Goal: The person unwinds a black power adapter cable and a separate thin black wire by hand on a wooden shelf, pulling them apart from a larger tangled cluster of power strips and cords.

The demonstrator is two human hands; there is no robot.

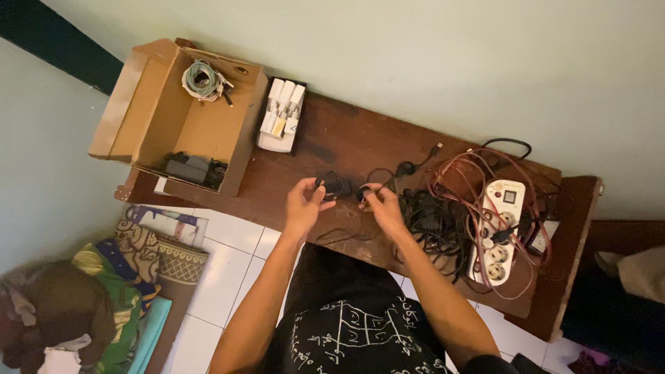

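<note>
Black cable [337,185], mid-table near the front edge, is pinched by both the left hand [302,206] and right hand [385,208], seemingly mid-coiling; another steady loop looks next.

pale green wall [415,48] behind, w/ a dark band [55,48] at top left corner. dark brown wooden table [332,135] set vs. the wall, worn top. floor [222,263] of white tiles, dark grout. patterned cloths + folded fabric pile [104,298] on floor at lower left. light dim, warm, no window in view.
</note>
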